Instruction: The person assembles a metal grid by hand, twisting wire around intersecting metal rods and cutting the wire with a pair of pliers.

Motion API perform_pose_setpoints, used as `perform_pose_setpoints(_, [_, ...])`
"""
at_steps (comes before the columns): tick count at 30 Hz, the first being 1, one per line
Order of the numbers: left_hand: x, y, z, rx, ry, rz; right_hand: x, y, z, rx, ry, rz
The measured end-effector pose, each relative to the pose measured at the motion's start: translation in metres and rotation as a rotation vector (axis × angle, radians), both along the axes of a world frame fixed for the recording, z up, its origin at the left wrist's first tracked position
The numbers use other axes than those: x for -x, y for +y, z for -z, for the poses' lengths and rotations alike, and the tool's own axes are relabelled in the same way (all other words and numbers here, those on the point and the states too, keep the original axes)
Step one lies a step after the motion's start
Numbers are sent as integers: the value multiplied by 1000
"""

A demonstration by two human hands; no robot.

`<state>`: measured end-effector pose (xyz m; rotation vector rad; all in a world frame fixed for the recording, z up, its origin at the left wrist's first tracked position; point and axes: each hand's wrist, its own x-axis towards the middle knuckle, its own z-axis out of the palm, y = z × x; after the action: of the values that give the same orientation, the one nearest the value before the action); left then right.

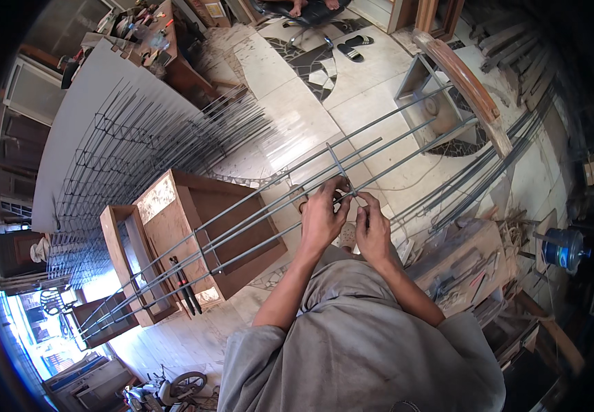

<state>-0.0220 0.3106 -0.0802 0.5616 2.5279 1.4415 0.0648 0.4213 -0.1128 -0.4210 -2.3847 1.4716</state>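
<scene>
The left hand and the right hand have bent, nearly closed fingers at the near end of a metal crosspiece; their exact hold I cannot tell. Long metal rods lie just beyond the hands, and extend to both sides of them.

Rods are being stretched over the cabinet at left, on which pliers are being carried. Beyond it, rod cages are being backed by a board. Slippers are being kept on the floor ahead; at right, hand tools are being borne by the surface.
</scene>
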Motion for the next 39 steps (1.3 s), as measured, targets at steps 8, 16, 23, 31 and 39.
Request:
perform_pose_setpoints(8, [0, 0, 2, -14, 21, -8, 1, 2, 2, -14, -8, -14])
perform_pose_setpoints(16, [0, 1, 1, 10, 7, -13, 1, 4, 3, -22, -42, -13])
perform_pose_setpoints(23, [-2, 1, 8, -20, 161, 5, 0, 8, -5, -139, -21, -51])
perform_pose_setpoints(31, [-4, 0, 11, -5, 250, 3, 9, 23, -41, -238, -86, -171])
perform_pose_setpoints(39, [-6, -2, 15, 1, 281, 19, 22, 34, -60, -222, -128, -219])
